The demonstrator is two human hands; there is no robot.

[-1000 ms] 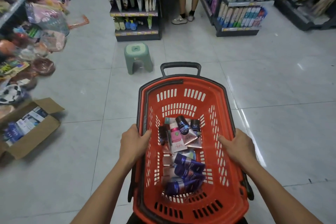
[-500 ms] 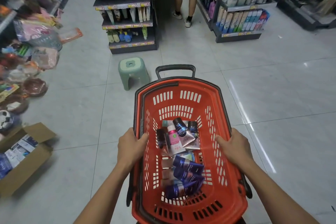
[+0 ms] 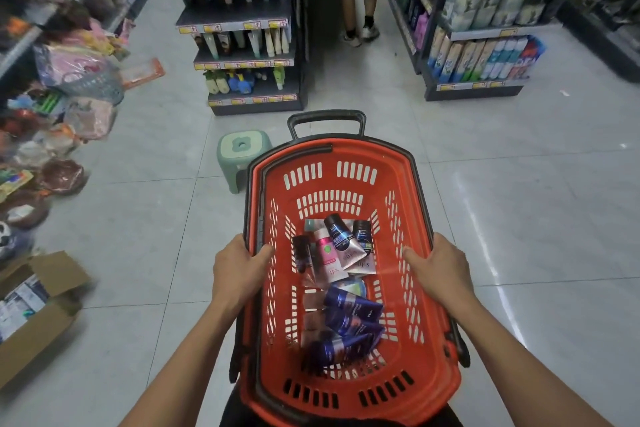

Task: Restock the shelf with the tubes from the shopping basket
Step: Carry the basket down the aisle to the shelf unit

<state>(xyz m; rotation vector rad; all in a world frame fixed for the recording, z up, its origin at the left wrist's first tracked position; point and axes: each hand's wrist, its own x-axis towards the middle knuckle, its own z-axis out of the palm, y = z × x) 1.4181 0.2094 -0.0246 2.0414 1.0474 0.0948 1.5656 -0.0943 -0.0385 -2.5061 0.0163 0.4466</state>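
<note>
A red shopping basket [image 3: 332, 163] with black trim and a black handle is held out in front of me above the floor. My left hand [image 3: 239, 265] grips its left rim and my right hand [image 3: 438, 267] grips its right rim. Several tubes lie loose in its bottom: pink and silver ones [image 3: 334, 253] toward the far end, dark blue ones [image 3: 349, 322] nearer me. Straight ahead stands a dark shelf unit [image 3: 242, 45] with rows of upright tubes and yellow price tags.
A pale green stool [image 3: 242, 152] stands on the floor just left of the basket's far end. An open cardboard box [image 3: 31, 308] lies at lower left under cluttered shelves. A person's legs [image 3: 356, 10] stand in the aisle between the tube shelf and a right-hand shelf [image 3: 485, 55].
I have moved forward with the basket. The tube shelf, stool and aisle have come closer, and the cardboard box has slid toward the left edge. Both hands keep the same grip.
</note>
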